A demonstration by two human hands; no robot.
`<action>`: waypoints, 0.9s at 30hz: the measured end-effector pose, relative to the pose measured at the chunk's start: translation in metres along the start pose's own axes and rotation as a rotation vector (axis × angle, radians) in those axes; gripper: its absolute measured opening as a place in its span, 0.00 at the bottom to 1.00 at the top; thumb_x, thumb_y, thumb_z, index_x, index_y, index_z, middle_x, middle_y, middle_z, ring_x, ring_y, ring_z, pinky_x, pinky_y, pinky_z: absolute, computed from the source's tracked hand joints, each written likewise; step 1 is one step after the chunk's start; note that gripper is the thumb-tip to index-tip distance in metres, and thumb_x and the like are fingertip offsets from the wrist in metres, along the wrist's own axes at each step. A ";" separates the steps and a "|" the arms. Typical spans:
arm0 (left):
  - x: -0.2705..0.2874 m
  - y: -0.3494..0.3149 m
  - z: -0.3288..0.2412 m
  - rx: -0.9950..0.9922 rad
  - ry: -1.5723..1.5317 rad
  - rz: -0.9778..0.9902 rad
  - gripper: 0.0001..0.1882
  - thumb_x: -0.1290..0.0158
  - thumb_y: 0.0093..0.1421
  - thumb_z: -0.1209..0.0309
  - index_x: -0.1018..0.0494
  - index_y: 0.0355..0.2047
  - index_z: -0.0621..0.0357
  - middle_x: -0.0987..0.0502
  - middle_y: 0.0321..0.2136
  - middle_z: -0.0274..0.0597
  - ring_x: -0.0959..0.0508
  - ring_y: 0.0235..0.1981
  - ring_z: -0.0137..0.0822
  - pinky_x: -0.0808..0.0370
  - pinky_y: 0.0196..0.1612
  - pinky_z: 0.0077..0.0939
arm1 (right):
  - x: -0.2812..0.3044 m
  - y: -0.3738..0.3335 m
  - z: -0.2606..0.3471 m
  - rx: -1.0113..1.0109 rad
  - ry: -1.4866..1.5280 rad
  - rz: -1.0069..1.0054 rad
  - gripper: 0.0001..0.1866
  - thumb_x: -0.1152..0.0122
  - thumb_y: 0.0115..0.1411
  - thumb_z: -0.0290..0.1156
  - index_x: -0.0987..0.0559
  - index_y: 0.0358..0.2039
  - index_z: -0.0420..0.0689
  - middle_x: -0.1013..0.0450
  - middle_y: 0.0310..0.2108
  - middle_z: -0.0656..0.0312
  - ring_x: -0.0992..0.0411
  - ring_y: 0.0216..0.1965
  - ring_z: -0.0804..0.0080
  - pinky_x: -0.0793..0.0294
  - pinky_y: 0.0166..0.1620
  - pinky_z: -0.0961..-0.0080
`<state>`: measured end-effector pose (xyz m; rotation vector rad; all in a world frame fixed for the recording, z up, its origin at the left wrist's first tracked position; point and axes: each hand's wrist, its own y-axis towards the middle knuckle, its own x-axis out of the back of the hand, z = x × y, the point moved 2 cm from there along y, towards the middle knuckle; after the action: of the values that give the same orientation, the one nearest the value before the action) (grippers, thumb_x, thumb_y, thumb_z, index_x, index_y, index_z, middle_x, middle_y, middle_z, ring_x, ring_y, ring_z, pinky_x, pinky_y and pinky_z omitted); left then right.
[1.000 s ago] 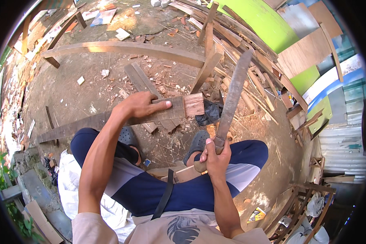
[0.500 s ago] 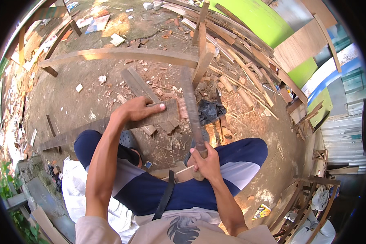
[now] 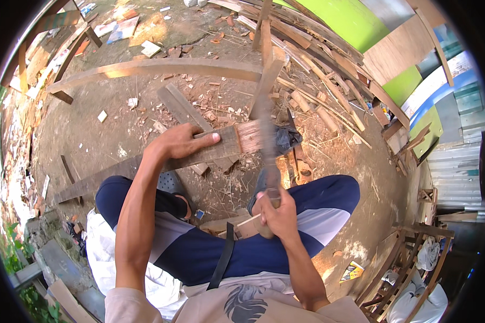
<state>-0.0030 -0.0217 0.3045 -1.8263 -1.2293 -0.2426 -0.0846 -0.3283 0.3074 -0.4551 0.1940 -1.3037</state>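
My left hand point(image 3: 180, 141) presses down on a long weathered wooden plank point(image 3: 223, 148) that lies across my legs, its pale cut end pointing right. In my right hand point(image 3: 275, 212) is the handle of a long chopping blade point(image 3: 268, 161), held just above my lap. The blade is motion-blurred and stands nearly upright, crossing the plank's right end; I cannot tell whether it touches the wood. I sit low, with dark blue trousers and a sandalled foot point(image 3: 170, 183) under the plank.
A long curved timber point(image 3: 161, 67) lies across the dirt ahead, with a short board point(image 3: 180, 107) in front of it. Sticks and offcuts point(image 3: 318, 91) pile up at the right, below green panels point(image 3: 355, 21). A dark crumpled object point(image 3: 286, 139) lies by the plank's end. Corrugated sheet point(image 3: 452, 167) stands far right.
The blade, raised and tilted to the right a second ago, has swung left and down to the plank's right end. My left hand stayed on the plank.
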 end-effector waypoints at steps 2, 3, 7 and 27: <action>0.001 0.000 -0.004 -0.004 0.002 0.004 0.44 0.52 0.63 0.31 0.22 0.55 0.64 0.18 0.46 0.60 0.19 0.51 0.53 0.25 0.55 0.43 | 0.001 -0.005 0.003 -0.055 -0.151 0.092 0.09 0.38 0.68 0.30 0.27 0.39 0.39 0.30 0.20 0.68 0.32 0.16 0.83 0.32 0.19 0.79; 0.002 -0.002 -0.006 -0.010 -0.002 0.000 0.44 0.52 0.63 0.31 0.21 0.54 0.64 0.17 0.46 0.60 0.18 0.50 0.53 0.25 0.54 0.43 | 0.000 -0.008 0.006 0.015 -0.054 0.020 0.09 0.37 0.68 0.31 0.27 0.38 0.39 0.29 0.20 0.67 0.32 0.16 0.83 0.32 0.19 0.78; -0.001 0.009 0.001 -0.006 0.017 -0.024 0.45 0.53 0.64 0.31 0.21 0.53 0.65 0.17 0.43 0.61 0.17 0.48 0.53 0.25 0.53 0.43 | -0.005 -0.006 0.003 0.245 0.018 -0.143 0.08 0.37 0.67 0.28 0.27 0.38 0.40 0.32 0.18 0.68 0.34 0.14 0.84 0.34 0.18 0.80; 0.005 0.007 -0.004 -0.011 0.012 -0.023 0.47 0.55 0.63 0.29 0.22 0.54 0.66 0.17 0.44 0.61 0.18 0.48 0.54 0.25 0.54 0.44 | 0.010 -0.006 0.003 -0.029 -0.040 -0.094 0.09 0.37 0.67 0.28 0.27 0.40 0.39 0.32 0.18 0.68 0.33 0.15 0.83 0.33 0.19 0.80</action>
<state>0.0064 -0.0224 0.3064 -1.8185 -1.2436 -0.2727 -0.0862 -0.3383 0.3136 -0.5195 0.1592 -1.3843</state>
